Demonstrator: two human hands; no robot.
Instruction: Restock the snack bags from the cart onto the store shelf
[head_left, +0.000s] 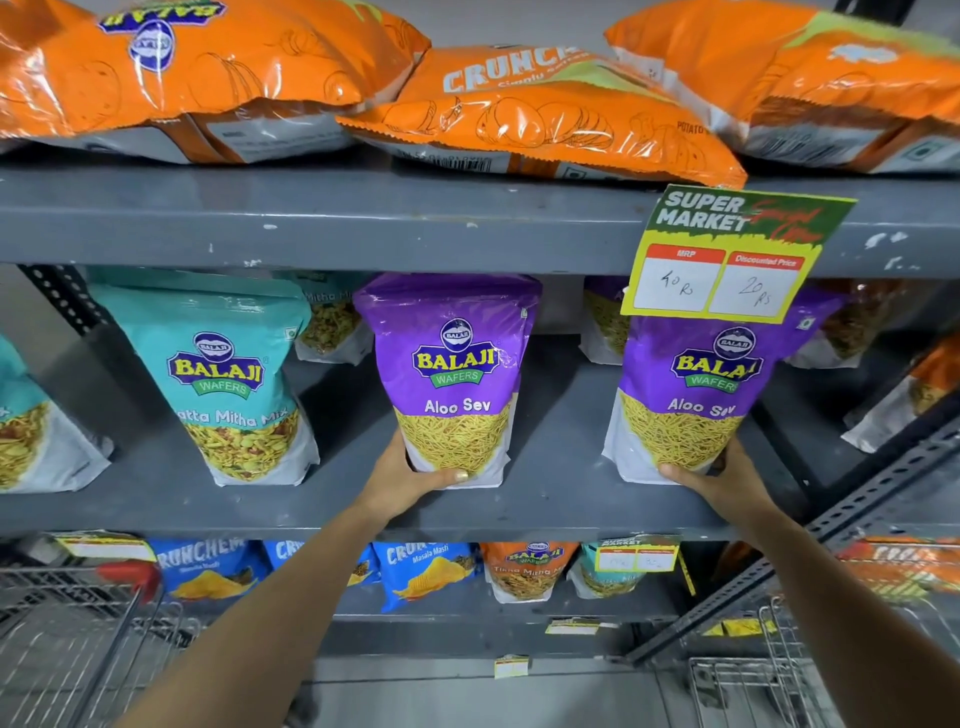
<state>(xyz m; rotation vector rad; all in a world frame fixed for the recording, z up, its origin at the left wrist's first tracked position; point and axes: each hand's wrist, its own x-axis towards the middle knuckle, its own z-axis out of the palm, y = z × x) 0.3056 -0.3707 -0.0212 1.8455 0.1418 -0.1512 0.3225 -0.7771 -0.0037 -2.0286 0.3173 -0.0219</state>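
Note:
Two purple Aloo Sev bags stand upright on the grey middle shelf (561, 499). My left hand (410, 475) grips the bottom of the centre Aloo Sev bag (454, 364). My right hand (722, 475) grips the bottom of the right Aloo Sev bag (691, 384), whose top is partly hidden by a hanging price tag (727, 254). More purple bags show behind these two. Parts of wire carts appear at the lower left (78, 634) and lower right (753, 686); I cannot see bags in them.
A teal Khatta Mitha Mix bag (223, 379) stands left of centre, another at the far left. Orange Crunchem bags (535, 114) lie on the top shelf. Blue and orange bags (426, 571) fill the lower shelf. A slanted metal brace (831, 519) crosses at right.

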